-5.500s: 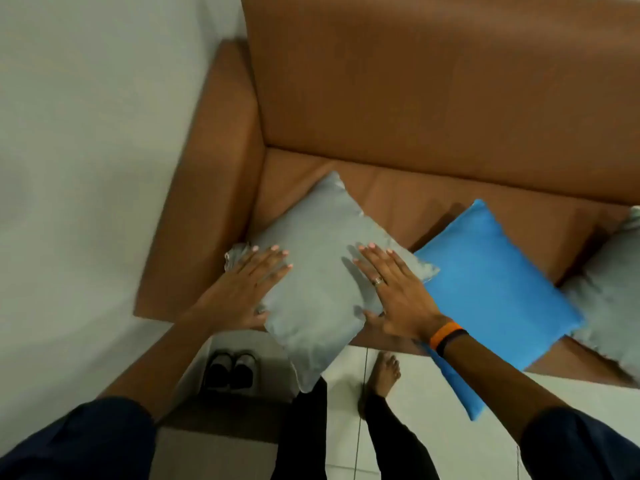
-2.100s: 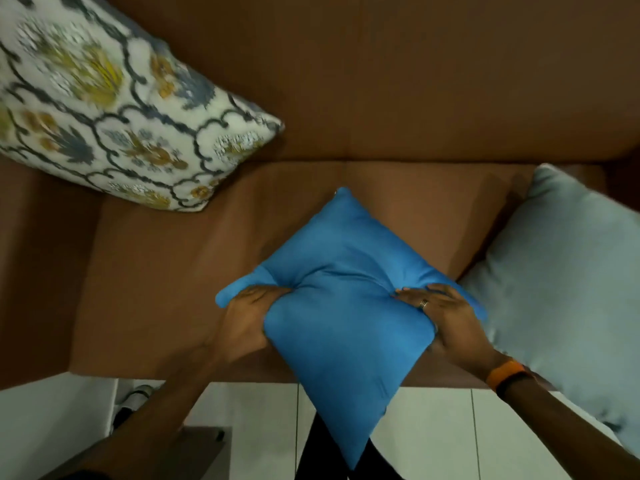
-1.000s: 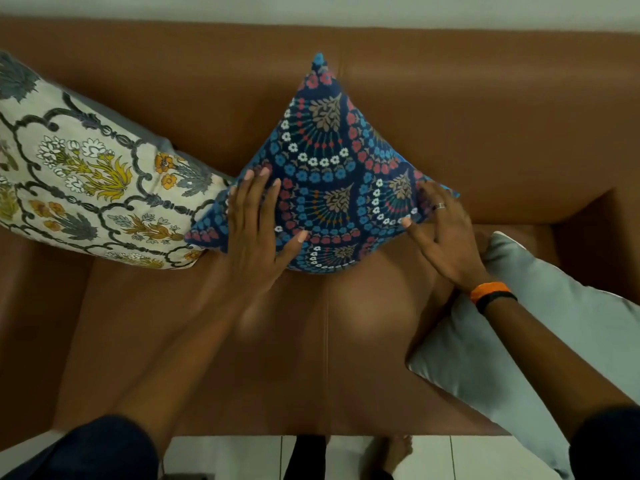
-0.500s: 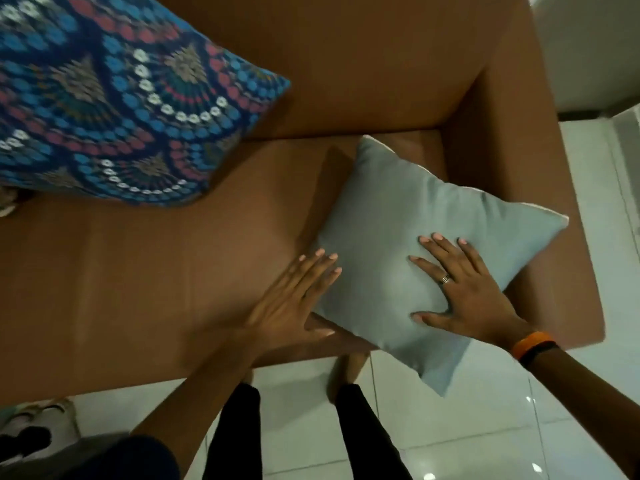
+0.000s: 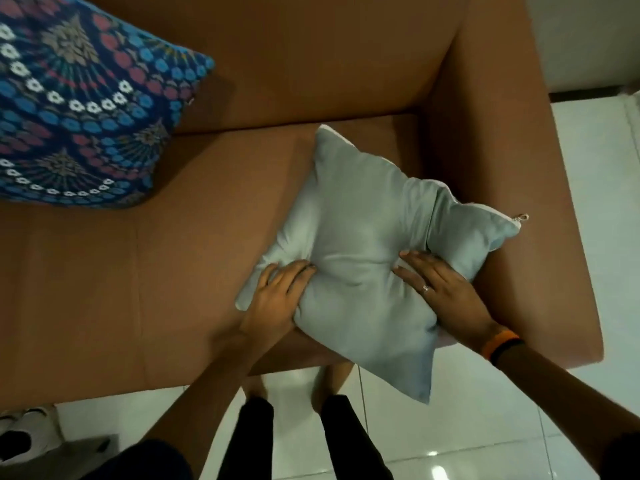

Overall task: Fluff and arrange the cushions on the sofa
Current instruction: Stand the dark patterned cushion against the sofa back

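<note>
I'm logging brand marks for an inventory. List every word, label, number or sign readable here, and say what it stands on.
None: nothing in this view can be read as text.
Grey cushion: plain fabric, no label showing.
Zip pull: too small to show any mark.
Patterned cushion: printed motifs only, no letters.
Wristband: orange and black, no writing visible.
Sofa: no tag or logo visible.

Home living room: sofa (image 5: 214,271), cushions, tiled floor (image 5: 485,427).
</note>
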`<state>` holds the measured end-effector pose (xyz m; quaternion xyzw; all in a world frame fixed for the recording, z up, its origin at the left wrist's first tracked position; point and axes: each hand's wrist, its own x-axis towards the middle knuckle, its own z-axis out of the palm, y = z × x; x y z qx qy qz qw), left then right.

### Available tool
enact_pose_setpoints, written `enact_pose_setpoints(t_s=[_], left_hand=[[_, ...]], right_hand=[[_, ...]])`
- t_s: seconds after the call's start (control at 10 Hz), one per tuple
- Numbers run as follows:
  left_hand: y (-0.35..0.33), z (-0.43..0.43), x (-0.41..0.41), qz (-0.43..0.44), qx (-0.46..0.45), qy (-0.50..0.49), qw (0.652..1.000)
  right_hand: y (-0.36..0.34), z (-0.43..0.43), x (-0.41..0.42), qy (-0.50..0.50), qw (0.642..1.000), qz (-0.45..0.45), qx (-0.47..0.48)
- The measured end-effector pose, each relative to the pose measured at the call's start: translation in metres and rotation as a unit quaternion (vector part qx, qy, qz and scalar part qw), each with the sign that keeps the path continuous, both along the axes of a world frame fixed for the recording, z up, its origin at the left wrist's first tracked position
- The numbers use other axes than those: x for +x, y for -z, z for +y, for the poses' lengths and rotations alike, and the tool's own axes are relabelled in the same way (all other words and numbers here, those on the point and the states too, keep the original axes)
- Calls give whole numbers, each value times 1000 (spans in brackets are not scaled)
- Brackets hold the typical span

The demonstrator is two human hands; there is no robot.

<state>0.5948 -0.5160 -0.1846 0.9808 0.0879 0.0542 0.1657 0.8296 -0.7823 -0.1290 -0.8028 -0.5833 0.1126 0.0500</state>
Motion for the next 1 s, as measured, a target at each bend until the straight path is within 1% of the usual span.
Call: enact_pose_setpoints(t_s=[0.1, 0.2, 0.3, 0.4, 0.5, 0.6, 0.7, 0.8, 0.9, 1.0], left_hand=[[-47, 8, 26, 103, -154, -128, 974], [-91, 31, 43, 273, -248, -315, 874], [-126, 90, 73, 355, -298, -340, 818], [-163, 130, 66, 235, -234, -313, 890], [-222, 172, 85, 12, -313, -194, 930], [-225, 191, 104, -22, -331, -190, 924], [-205, 200, 139, -18, -271, -194, 943], [-191, 206, 145, 2, -230, -207, 951], [-192, 206, 147, 13, -206, -222, 953], [-205, 199, 145, -32, -203, -220, 954]], right_hand=[[-46, 10, 0, 73, 992, 62, 77], [-87, 21, 5, 116, 985, 103, 82], [-159, 52, 28, 166, 965, 172, 109], [-205, 84, 53, 192, 951, 197, 140], [-243, 141, 103, 202, 937, 223, 179], [-237, 175, 133, 225, 932, 227, 172], [-194, 212, 161, 267, 917, 242, 170], [-171, 226, 163, 301, 908, 233, 177], [-172, 235, 160, 340, 903, 195, 174], [-181, 240, 148, 350, 894, 150, 238]])
